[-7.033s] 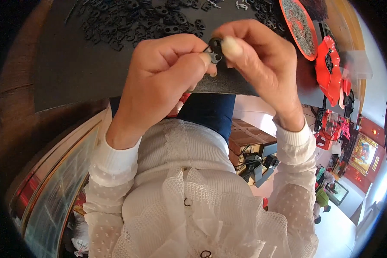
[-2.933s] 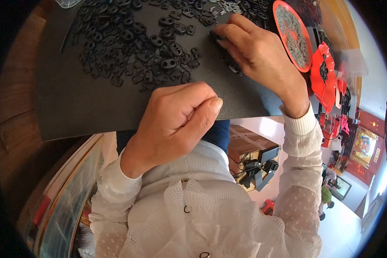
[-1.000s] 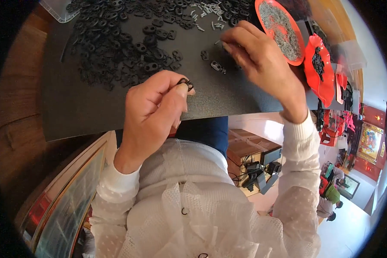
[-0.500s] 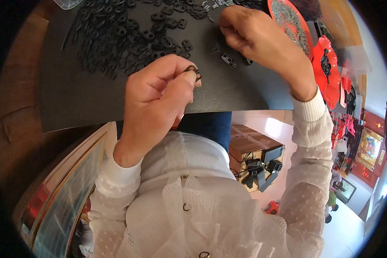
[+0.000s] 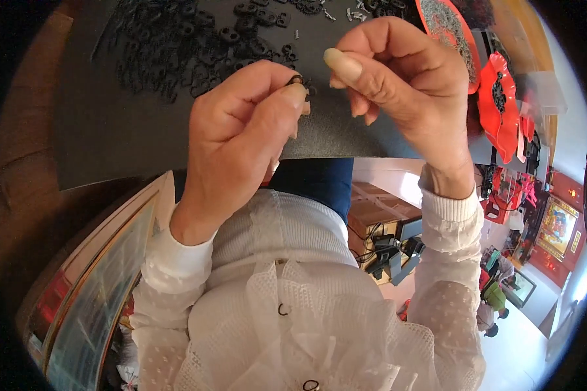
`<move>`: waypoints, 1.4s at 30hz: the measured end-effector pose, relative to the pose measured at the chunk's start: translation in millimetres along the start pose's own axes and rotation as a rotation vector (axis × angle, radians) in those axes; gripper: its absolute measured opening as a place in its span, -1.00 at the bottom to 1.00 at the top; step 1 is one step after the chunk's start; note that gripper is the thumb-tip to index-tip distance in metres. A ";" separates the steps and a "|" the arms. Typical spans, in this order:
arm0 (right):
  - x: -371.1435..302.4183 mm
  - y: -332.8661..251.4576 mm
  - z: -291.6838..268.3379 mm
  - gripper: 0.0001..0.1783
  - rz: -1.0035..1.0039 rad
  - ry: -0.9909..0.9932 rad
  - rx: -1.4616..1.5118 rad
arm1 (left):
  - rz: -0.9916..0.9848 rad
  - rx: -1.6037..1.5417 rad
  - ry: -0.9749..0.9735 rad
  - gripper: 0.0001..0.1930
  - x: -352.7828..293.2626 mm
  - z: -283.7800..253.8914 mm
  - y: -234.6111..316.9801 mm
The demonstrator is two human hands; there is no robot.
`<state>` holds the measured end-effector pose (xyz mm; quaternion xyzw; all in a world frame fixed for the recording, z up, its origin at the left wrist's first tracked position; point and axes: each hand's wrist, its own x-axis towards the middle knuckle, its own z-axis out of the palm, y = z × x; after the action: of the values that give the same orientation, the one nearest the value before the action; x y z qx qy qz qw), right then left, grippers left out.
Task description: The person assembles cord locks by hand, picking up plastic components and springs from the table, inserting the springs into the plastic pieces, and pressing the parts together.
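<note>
My left hand (image 5: 238, 130) is closed in a pinch around a small black plastic part (image 5: 295, 81), its rounded edge showing at the thumb tip; most of it is covered by the fingers. To the right, my right hand (image 5: 398, 78) is raised over the table with its thumb against the curled fingers. Whatever is between them, if anything, is too small or hidden to make out. Beyond my left hand spreads a heap of black two-holed plastic pieces resembling cord locks (image 5: 228, 36). A few small metal springs (image 5: 329, 14) lie loose at the far edge of view.
A red dish (image 5: 471, 64) full of fine metal springs stands beyond my right wrist. Nearer, a red wavy-edged dish (image 5: 502, 130) holds small black parts. The dark table (image 5: 111, 143) ends just before my body. Below it stands a cardboard box (image 5: 378, 202) with black devices.
My right hand has come back from the far side of the table near the springs, turning its thumb toward my left hand. My left hand keeps its pinch, slightly farther up in view.
</note>
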<state>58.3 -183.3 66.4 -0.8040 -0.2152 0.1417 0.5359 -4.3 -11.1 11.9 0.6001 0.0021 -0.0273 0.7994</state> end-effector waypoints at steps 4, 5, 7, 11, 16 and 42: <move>-1.6 6.8 9.8 -0.79 -0.018 -0.027 0.074 | 0.005 0.032 -0.052 -0.82 -1.8 -3.8 -2.4; -2.0 8.5 11.2 -0.80 -0.056 -0.019 0.105 | 0.005 0.030 -0.053 -0.82 -1.6 -3.6 -3.1; -2.2 4.3 10.7 -0.80 -0.041 -0.023 0.088 | 0.062 0.086 -0.074 -0.82 -1.5 -3.1 -5.3; -2.3 1.7 10.6 -0.80 -0.041 -0.059 0.081 | 0.100 0.067 -0.095 -0.81 -2.1 -2.9 -9.6; -3.3 1.2 13.2 -0.81 -0.031 -0.072 0.051 | 0.095 0.075 -0.123 -0.81 -2.1 -3.1 -8.1; -16.5 7.8 29.2 -0.83 -0.086 -0.003 -0.162 | 0.172 0.169 -0.095 -0.85 -2.1 -4.4 -11.9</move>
<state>32.2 -170.7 48.0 -0.8346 -0.2611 0.1020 0.4742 -6.8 -10.1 -0.7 0.6612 -0.0897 0.0128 0.7447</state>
